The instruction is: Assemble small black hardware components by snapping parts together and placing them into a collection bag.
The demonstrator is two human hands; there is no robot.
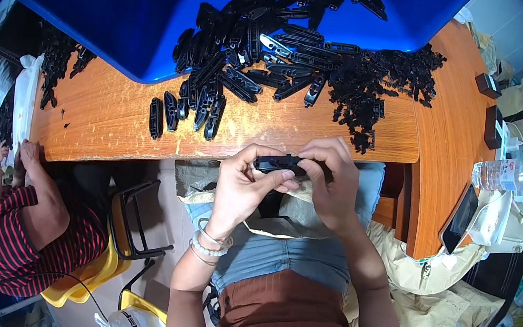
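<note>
Just off the table's front edge, my left hand (242,184) grips a long black plastic part (275,163) between thumb and fingers. My right hand (334,180) pinches the other end of the same part, its thumb and forefinger pressed on it. Whether a smaller piece sits under the right fingers cannot be made out. Beyond my hands lie a heap of long black plastic parts (239,83) and, to its right, a pile of small black clips (369,85). Several long parts (156,118) lie apart at the near left of the heap.
A blue bin (108,15) holding more black parts stands over the wooden table (111,136). On the right are a water bottle (500,176) and a phone (460,218). An open paper bag (286,227) rests at my lap. A person in stripes (30,238) sits at left.
</note>
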